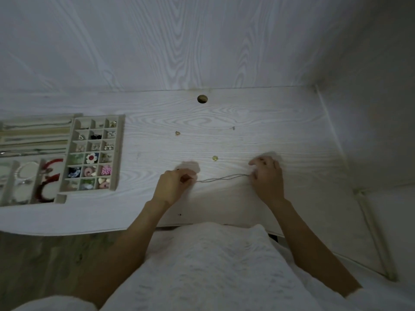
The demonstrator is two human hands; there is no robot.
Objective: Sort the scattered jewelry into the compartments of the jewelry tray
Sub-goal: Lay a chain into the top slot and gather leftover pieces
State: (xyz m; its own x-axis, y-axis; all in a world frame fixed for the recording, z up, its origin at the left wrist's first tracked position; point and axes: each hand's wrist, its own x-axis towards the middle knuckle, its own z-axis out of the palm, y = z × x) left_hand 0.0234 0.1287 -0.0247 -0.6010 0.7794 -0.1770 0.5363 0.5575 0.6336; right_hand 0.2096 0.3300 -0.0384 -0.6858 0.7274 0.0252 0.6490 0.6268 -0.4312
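A desk of pale whitewashed wood with visible grain and a matt finish; a thin metal chain lying on it; a jewelry tray lined in soft beige velvety cloth; a small glossy yellow bead; white textured knitted fabric covering the person's lap

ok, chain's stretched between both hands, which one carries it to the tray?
Left, probably: the left hand already pinches the chain and is nearer the tray than the right hand.
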